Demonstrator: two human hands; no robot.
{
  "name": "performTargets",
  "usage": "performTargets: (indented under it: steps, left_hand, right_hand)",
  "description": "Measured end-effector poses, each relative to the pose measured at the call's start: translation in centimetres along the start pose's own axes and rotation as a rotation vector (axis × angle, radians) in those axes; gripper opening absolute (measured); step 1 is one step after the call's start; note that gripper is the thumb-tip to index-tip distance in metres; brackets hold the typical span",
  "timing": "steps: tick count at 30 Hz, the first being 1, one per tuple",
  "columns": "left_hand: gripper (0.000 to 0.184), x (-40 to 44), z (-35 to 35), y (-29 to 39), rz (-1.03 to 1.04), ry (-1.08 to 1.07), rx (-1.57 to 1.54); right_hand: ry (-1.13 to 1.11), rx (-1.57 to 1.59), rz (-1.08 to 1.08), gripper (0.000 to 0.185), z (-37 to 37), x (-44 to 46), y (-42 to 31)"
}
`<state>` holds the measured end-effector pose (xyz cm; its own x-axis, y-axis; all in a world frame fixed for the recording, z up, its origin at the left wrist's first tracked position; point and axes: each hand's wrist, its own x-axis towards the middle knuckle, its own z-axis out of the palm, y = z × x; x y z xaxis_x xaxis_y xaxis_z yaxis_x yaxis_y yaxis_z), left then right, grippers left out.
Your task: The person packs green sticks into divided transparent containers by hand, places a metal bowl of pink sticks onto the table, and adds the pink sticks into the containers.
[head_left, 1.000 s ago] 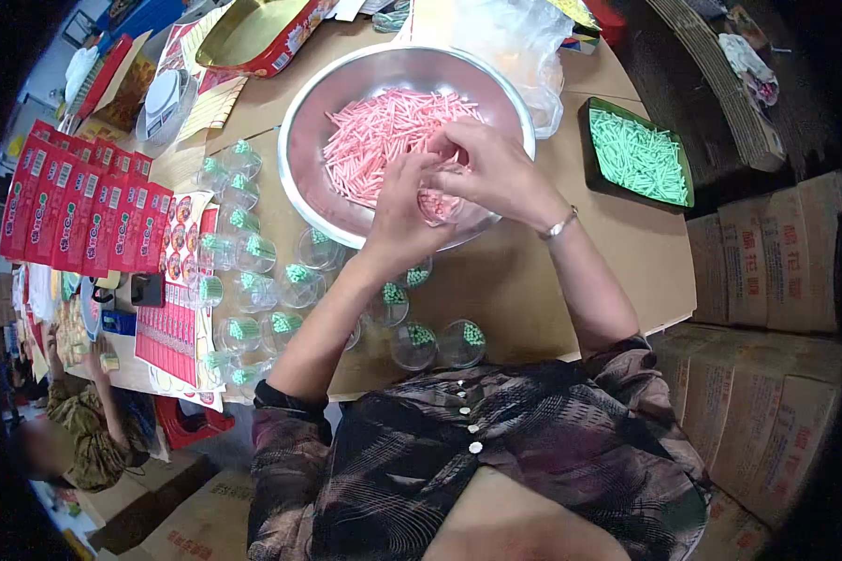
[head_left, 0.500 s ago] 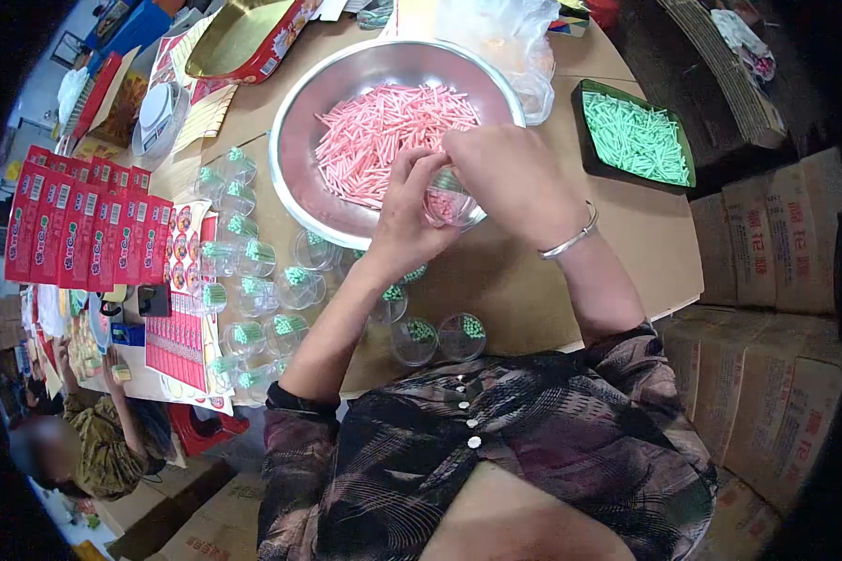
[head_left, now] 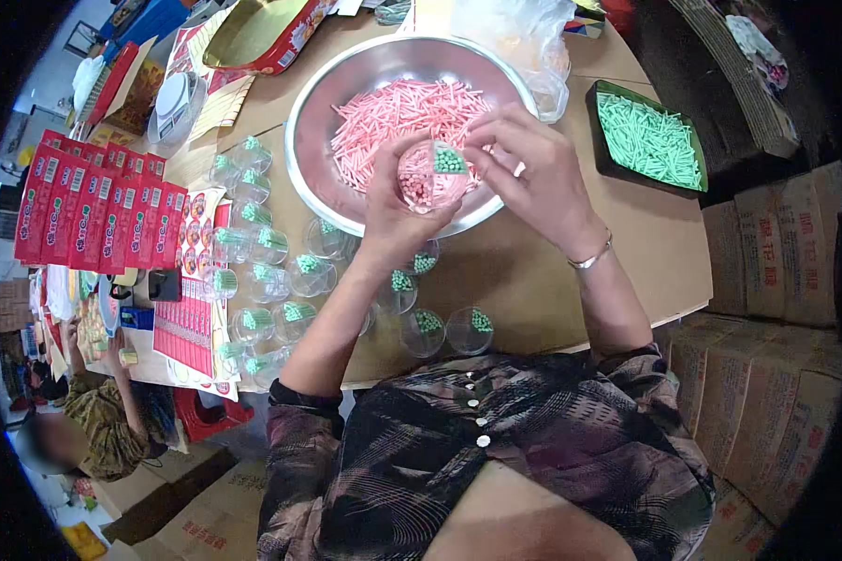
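My left hand [head_left: 395,201] holds a round clear container [head_left: 430,178] over the near edge of a metal bowl [head_left: 309,178]. Green sticks fill one section of the container and pink sticks stand in another. My right hand [head_left: 533,178], with a bracelet at the wrist, is beside the container's right side, its thumb and fingers bent close together; whether they pinch anything is too small to tell. Loose pink sticks [head_left: 393,117] lie in the bowl. Several clear containers with green sticks [head_left: 311,274] stand on the table left of and below the bowl.
A dark tray [head_left: 608,166] of green sticks is on the right of the table. Red boxes [head_left: 94,210], stickers and a red-gold tin [head_left: 290,51] are at the left. Plastic bags [head_left: 533,47] lie behind the bowl. Another person [head_left: 112,421] sits at the far left; cartons [head_left: 767,252] stand right.
My left hand has turned the container, so its green section now shows. My right hand has drawn back from over the container to its right side.
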<state>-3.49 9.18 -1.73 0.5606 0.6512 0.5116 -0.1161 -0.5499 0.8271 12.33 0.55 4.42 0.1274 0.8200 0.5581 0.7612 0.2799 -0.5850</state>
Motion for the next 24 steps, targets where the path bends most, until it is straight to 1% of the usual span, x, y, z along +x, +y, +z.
performTargets:
  steps: [1,5,6,10,11,15,20,22,23,24]
  left_hand:
    - [0.066,-0.1,0.3,0.0,0.002,-0.004,-0.003]
    - [0.065,-0.5,2.0,-0.4,0.063,0.081,0.132]
    - [0.065,-0.4,2.2,-0.4,0.069,0.079,0.13]
    - [0.06,-0.7,2.9,-0.1,0.114,0.136,0.306]
    - [0.06,-0.8,3.1,-0.1,0.113,0.138,0.308]
    - [0.057,-1.3,4.1,0.2,-0.031,0.055,0.191]
    - [0.059,-1.4,5.6,1.9,0.015,-0.021,0.156]
    - [0.063,-1.9,6.3,3.7,-0.07,-0.131,0.048]
    - [0.063,-2.7,7.2,4.0,-0.083,-0.112,0.057]
    - [0.055,-3.6,8.2,4.0,-0.09,-0.201,0.031]
  right_hand:
    - [0.003,-0.003,0.002,0.008,0.1,-0.3,-0.3]
    - [0.016,-0.194,-0.207,0.007,1.1,-0.9,-1.6]
    - [0.021,-0.198,-0.208,0.007,1.2,-1.0,-1.9]
    - [-0.006,-0.42,-0.137,0.013,2.0,-1.6,-2.5]
    - [-0.008,-0.418,-0.139,0.013,1.9,-1.8,-2.3]
    - [-0.008,-0.305,-0.151,0.013,0.6,-2.5,-0.9]
    - [0.036,-0.282,-0.178,0.01,-2.0,-3.5,-1.0]
    - [0.093,-0.098,-0.03,0.006,-3.4,-4.3,-1.0]
    - [0.076,-0.083,-0.038,0.006,-4.1,-4.3,-0.9]
    - [0.119,-0.019,0.057,0.006,-4.6,-4.4,-0.8]
